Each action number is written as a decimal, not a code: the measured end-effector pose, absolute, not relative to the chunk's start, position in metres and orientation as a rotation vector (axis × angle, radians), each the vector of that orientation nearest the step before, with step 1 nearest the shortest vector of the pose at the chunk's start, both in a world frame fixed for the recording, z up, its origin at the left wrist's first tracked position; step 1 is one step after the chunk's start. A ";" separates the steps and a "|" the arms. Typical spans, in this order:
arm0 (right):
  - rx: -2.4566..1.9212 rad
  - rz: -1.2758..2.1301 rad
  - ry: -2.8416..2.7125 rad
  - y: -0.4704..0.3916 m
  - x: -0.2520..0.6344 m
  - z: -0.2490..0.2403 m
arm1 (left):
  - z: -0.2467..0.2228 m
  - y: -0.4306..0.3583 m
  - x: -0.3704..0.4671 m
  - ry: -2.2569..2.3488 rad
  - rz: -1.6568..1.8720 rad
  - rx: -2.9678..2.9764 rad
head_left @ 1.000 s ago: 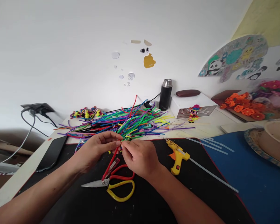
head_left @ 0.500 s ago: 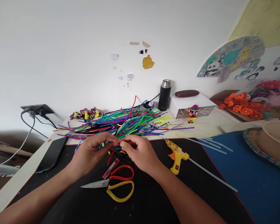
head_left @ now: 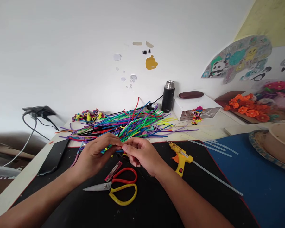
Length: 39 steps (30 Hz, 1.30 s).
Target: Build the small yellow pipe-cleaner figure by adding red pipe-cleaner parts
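Both hands meet over the black mat (head_left: 142, 205) — the left hand (head_left: 95, 155) and right hand (head_left: 141, 153) pinch a small pipe-cleaner piece (head_left: 122, 148) between fingertips, just above the scissors (head_left: 116, 186). The pile of pipe cleaners (head_left: 128, 125) lies behind; a glue gun (head_left: 180, 156) rests to the right.

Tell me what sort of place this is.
Most likely a home craft desk: a heap of coloured pipe cleaners, a yellow glue gun and scissors lie on a black mat, with small finished figures by the wall.
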State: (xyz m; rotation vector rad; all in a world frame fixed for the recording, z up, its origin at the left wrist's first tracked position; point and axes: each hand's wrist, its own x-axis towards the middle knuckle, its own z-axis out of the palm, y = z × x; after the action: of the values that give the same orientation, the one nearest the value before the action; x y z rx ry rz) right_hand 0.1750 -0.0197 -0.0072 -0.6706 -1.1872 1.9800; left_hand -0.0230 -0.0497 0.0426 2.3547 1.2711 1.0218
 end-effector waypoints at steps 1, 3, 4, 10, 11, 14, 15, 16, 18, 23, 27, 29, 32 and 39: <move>-0.665 1.981 -1.183 -0.020 0.175 -0.007 | 0.043 -0.050 -0.022 1.260 1.019 2.352; -0.661 1.987 -1.169 -0.020 0.174 -0.008 | 0.044 -0.049 -0.022 1.247 1.004 2.329; -0.659 1.994 -1.159 -0.020 0.174 -0.007 | 0.044 -0.049 -0.022 1.254 0.996 2.305; -0.681 1.941 -1.162 -0.020 0.174 -0.006 | 0.040 -0.050 -0.022 1.395 0.970 1.912; -0.690 1.910 -1.176 -0.020 0.173 -0.007 | 0.039 -0.049 -0.021 1.375 0.967 1.819; -0.710 1.823 -1.203 -0.020 0.172 -0.009 | 0.038 -0.047 -0.018 1.288 0.970 1.578; -0.718 1.802 -1.204 -0.020 0.171 -0.010 | 0.038 -0.047 -0.016 1.273 0.977 1.518; -0.729 1.786 -1.206 -0.020 0.170 -0.011 | 0.038 -0.047 -0.015 1.266 0.984 1.471; -0.756 1.743 -1.229 -0.020 0.170 -0.011 | 0.038 -0.047 -0.012 1.271 0.989 1.401; -0.819 1.592 -1.334 -0.022 0.169 -0.012 | 0.038 -0.054 -0.009 1.261 1.007 1.103; -0.843 1.478 -1.355 -0.022 0.170 -0.015 | 0.041 -0.061 -0.011 1.195 1.008 0.886; -0.852 1.415 -1.372 -0.022 0.170 -0.016 | 0.043 -0.062 -0.011 1.171 1.011 0.934; -0.836 1.399 -1.391 -0.021 0.169 -0.017 | 0.044 -0.063 -0.011 1.177 0.982 1.175; -0.844 1.422 -1.425 -0.025 0.168 -0.013 | 0.043 -0.062 -0.017 1.479 0.937 1.830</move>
State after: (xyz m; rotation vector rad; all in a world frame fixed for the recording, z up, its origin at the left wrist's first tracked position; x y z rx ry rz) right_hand 0.1683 -0.0251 -0.0125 -0.8440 -1.4249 1.4219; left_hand -0.0174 -0.0618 0.0431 1.8305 1.4786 0.9365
